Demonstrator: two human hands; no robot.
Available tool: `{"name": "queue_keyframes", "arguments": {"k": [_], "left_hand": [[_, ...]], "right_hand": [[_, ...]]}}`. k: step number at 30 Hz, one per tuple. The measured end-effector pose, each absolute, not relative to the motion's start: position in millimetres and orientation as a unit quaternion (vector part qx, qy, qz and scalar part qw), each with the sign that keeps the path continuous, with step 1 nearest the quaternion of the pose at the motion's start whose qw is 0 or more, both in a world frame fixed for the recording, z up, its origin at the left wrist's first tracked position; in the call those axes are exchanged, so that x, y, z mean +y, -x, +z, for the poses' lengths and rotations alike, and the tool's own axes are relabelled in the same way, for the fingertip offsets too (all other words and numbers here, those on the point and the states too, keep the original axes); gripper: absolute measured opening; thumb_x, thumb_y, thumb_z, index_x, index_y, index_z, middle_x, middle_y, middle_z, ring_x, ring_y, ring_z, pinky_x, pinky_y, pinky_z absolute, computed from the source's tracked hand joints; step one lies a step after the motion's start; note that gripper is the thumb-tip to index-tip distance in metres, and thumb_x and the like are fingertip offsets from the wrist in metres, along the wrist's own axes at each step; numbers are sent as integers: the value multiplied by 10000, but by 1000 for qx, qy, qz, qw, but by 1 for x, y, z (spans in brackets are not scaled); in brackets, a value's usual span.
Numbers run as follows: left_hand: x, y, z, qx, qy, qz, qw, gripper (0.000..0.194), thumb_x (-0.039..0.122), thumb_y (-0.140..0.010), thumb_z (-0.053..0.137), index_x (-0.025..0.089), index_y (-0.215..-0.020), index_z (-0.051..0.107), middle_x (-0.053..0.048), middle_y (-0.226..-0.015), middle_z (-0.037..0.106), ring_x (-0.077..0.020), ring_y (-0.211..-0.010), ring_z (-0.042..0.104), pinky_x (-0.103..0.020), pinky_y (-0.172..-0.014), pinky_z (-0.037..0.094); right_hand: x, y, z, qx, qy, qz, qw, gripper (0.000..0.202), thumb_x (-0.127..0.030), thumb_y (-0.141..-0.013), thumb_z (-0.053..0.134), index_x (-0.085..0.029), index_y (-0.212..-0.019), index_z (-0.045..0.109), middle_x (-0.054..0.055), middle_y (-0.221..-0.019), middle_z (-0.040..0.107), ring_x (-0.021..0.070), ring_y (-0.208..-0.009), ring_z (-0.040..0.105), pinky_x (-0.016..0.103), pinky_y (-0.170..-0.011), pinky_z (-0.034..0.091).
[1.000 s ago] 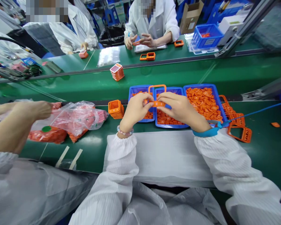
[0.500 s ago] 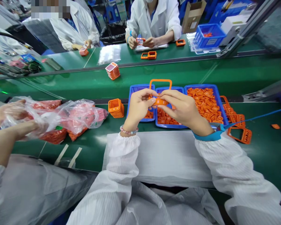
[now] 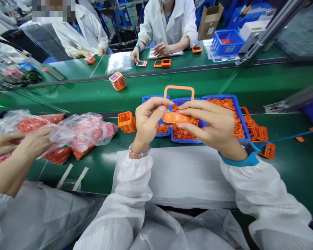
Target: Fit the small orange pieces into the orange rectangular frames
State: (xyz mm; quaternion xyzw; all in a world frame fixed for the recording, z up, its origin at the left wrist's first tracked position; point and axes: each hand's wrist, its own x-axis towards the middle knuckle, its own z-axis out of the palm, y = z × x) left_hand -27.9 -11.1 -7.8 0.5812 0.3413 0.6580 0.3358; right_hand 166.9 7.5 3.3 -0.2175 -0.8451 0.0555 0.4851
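Both hands, left hand and right hand, are pinching the orange frame; uneven squeezing risks bending it.

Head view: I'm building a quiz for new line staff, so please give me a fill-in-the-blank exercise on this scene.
1. Both hands, left hand and right hand, hold an ____ frame.
2. Loose orange parts fill three ____ trays.
3. The right wrist wears a blue ____.
4. A co-worker's hand grips a clear plastic ____.

Missing words: orange; blue; strap; bag
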Motion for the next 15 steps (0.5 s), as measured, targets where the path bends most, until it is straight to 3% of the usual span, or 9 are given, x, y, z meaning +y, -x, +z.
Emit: {"name": "queue_keyframes", "arguments": {"k": [4, 7, 9, 12, 14, 15], "left_hand": [[-16, 28, -5, 318, -602, 675, 285, 178, 399, -930, 677, 253, -928, 779, -16, -825, 735, -157, -736, 705, -289, -674, 592], [-20, 27, -3, 306, -611, 678, 272, 162, 375, -935, 671, 258, -927, 783, -15, -829, 742, -165, -758, 711, -298, -690, 591], [-21, 27, -2, 302, -613, 679, 268, 159, 373, -934, 672, 260, -928, 783, -12, -816, 738, -163, -739, 704, -297, -670, 583], [-23, 26, 0, 305, -612, 682, 261, 166, 382, -934, 665, 260, -928, 779, -9, -791, 726, -157, -696, 684, -295, -629, 569], [-23, 26, 1, 309, -611, 683, 255, 170, 384, -935, 658, 259, -925, 774, -8, -786, 722, -153, -675, 673, -292, -603, 560], [-24, 26, 2, 310, -611, 683, 252, 170, 384, -935, 656, 259, -925, 771, -7, -787, 722, -151, -667, 670, -290, -592, 556]], "right_hand": [[1, -169, 9, -839, 217, 39, 498, 173, -349, -927, 731, -249, -1063, 771, 58, -1079, 783, 234, -960, 763, 395, -875, 658], [-3, -170, 11, -838, 214, 31, 500, 205, -344, -922, 737, -255, -1105, 759, 53, -1080, 786, 237, -964, 768, 391, -877, 661], [-5, -170, 11, -836, 205, 43, 507, 332, -322, -915, 750, -268, -1240, 713, 39, -1078, 789, 231, -968, 771, 373, -891, 659], [-9, -168, 10, -816, 195, 104, 534, 774, -314, -891, 785, -327, -1570, 414, 2, -1085, 784, 215, -958, 774, 354, -931, 653], [-12, -168, 9, -794, 219, 137, 550, 956, -352, -899, 774, -378, -1650, 183, 29, -1311, 708, 218, -966, 773, 360, -930, 656], [-13, -168, 8, -787, 239, 139, 551, 960, -369, -901, 768, -397, -1648, 166, 56, -1452, 615, 231, -987, 770, 375, -933, 656]]}}
